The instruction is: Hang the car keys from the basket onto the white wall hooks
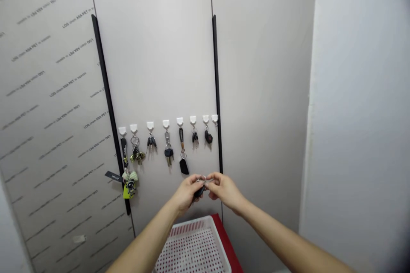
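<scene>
My left hand (187, 193) is closed on a bunch of keys (199, 193) with a black head, held in front of the cabinet door. A metal key ring (202, 178) shows between the two hands. My right hand (227, 191) pinches at that ring with thumb and forefinger. Just above and to the left of my hands hangs a black key fob (183, 165) on a dark strap. A bunch with a round black fob (209, 137) hangs from a hook above my hands. The rightmost white hook (215, 118) carries no keys that I can see.
Several more white hooks (150, 125) form a row across the door, with key bunches (168, 152) on them. A keychain with a small figure (130, 186) hangs far left. Long black handles (217, 76) edge the door. Below stands a white perforated basket (213, 226) on a red surface (226, 241).
</scene>
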Action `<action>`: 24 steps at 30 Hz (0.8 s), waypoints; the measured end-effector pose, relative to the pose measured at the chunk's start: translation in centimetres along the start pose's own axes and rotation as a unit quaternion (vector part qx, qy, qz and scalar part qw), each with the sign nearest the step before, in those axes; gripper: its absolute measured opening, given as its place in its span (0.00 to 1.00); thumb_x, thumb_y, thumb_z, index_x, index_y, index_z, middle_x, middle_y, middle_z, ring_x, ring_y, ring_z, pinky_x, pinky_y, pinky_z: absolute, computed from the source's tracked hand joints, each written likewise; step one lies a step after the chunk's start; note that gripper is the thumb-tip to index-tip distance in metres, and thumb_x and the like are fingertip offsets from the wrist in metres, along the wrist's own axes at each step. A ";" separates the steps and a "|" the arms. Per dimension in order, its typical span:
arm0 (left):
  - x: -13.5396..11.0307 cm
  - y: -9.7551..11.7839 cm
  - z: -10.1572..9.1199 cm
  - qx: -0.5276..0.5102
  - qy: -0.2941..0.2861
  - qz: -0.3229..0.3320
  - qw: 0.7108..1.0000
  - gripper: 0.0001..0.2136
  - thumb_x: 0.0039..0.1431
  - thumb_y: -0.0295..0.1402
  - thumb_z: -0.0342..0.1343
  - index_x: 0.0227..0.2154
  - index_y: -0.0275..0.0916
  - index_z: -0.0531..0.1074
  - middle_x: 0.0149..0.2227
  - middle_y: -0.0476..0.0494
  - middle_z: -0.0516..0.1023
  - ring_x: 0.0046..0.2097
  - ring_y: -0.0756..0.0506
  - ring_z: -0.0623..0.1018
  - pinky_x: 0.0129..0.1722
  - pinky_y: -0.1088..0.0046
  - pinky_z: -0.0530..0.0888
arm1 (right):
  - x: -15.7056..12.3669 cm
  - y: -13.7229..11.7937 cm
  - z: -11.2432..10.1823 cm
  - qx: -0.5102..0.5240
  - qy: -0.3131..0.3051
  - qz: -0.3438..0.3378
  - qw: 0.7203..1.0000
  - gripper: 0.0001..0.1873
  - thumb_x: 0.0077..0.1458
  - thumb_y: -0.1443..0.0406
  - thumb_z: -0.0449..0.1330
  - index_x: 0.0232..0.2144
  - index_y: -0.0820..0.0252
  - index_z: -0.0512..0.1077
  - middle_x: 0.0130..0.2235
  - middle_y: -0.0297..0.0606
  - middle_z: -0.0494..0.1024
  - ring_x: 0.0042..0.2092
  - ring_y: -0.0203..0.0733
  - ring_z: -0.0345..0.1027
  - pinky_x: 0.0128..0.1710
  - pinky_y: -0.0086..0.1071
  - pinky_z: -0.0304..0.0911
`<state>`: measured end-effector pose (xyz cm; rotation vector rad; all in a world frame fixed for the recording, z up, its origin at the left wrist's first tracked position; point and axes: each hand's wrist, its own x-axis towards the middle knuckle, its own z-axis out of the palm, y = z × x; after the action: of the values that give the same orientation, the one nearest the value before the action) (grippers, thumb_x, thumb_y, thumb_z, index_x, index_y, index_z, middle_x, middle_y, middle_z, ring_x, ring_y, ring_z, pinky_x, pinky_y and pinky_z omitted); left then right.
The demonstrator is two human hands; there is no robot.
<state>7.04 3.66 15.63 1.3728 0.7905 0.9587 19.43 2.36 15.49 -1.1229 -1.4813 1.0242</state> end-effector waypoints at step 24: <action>8.7 7.9 3.8 0.079 0.088 0.066 0.991 0.19 0.44 0.23 0.45 0.43 0.34 0.56 0.41 0.40 0.64 0.26 0.56 0.68 0.22 0.82 0.61 | 12.7 -9.5 -8.4 -0.350 0.291 -0.141 0.879 0.10 0.39 0.68 0.49 0.25 0.64 0.68 0.20 0.34 0.70 0.24 0.32 0.63 0.26 0.24 0.56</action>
<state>13.44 9.49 24.48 1.5049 0.9340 1.1529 25.04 13.21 28.71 -1.4812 -1.4628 -0.1104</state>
